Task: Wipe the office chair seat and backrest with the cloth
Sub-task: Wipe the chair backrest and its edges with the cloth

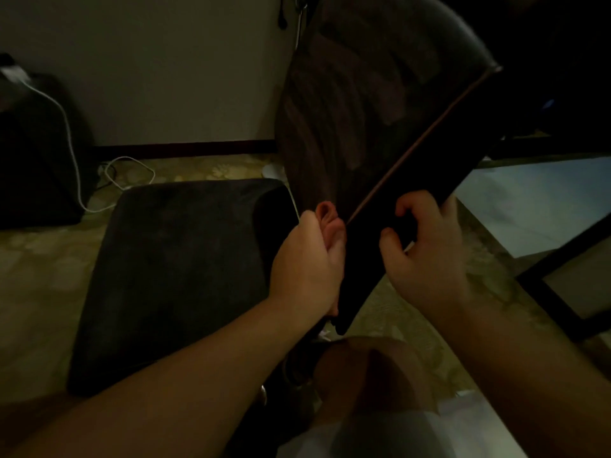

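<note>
Backrest point(357, 104) stands above the seat's point(172, 276) rear edge; both hands clamp its lower edge, left hand point(307, 262) and right hand point(426, 256) fingers curled tight. No cloth visible. Risk: chair swivels, grip slips.

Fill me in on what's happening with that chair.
A person stands behind a dark office chair in dim light. The left hand and the right hand both grip the lower edge of the backrest. The seat lies bare to the left. No cloth can be made out in either hand, so wiping is not evident right now.
</note>
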Demonstrator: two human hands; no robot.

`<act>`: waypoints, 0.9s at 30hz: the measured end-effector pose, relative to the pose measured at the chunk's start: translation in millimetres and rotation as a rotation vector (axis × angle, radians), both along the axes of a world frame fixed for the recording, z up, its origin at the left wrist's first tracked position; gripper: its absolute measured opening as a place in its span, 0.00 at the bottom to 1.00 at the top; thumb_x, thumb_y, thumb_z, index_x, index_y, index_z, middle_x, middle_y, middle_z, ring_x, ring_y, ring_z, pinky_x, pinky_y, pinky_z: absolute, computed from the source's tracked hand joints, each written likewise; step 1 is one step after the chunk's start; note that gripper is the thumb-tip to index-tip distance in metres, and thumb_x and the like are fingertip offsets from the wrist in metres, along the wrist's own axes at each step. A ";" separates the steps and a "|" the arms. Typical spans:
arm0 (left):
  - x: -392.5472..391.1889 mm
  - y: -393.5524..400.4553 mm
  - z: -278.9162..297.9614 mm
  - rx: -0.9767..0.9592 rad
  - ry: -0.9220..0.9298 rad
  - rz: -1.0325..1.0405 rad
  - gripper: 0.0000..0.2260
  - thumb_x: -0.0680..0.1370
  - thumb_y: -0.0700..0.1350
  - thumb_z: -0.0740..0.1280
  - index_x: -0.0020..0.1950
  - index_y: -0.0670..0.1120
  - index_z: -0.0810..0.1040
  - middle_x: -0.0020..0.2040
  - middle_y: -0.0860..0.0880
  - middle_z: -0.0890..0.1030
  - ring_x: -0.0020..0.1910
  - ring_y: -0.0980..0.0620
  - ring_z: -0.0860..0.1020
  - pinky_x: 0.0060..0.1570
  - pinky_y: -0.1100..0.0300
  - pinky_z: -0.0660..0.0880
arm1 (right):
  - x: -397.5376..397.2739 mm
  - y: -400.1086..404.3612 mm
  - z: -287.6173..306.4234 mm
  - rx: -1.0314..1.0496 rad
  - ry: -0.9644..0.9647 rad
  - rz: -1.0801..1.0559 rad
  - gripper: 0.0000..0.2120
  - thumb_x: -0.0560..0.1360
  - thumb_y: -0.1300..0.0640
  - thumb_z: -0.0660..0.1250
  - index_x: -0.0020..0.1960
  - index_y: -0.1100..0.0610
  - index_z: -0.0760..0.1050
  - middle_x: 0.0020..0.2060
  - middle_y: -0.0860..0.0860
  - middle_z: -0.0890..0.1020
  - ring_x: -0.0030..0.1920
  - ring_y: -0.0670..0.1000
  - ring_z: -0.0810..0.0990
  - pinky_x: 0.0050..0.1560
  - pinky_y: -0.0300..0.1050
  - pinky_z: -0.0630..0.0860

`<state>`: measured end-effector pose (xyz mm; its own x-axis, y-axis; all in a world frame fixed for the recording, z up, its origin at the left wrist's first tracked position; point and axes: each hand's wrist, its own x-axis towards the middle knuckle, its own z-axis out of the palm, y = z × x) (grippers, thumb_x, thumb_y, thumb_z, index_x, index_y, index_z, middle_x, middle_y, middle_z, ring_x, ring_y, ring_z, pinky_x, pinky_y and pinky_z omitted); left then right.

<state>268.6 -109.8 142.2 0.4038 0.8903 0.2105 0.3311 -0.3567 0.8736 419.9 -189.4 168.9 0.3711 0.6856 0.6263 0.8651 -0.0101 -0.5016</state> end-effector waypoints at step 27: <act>-4.2 1.7 23.4 0.053 0.307 -0.050 0.11 0.85 0.59 0.60 0.48 0.54 0.68 0.43 0.54 0.76 0.37 0.54 0.77 0.40 0.49 0.79 | 0.3 -4.3 44.1 0.103 0.033 0.041 0.14 0.70 0.65 0.71 0.48 0.55 0.68 0.52 0.52 0.69 0.41 0.39 0.71 0.35 0.28 0.68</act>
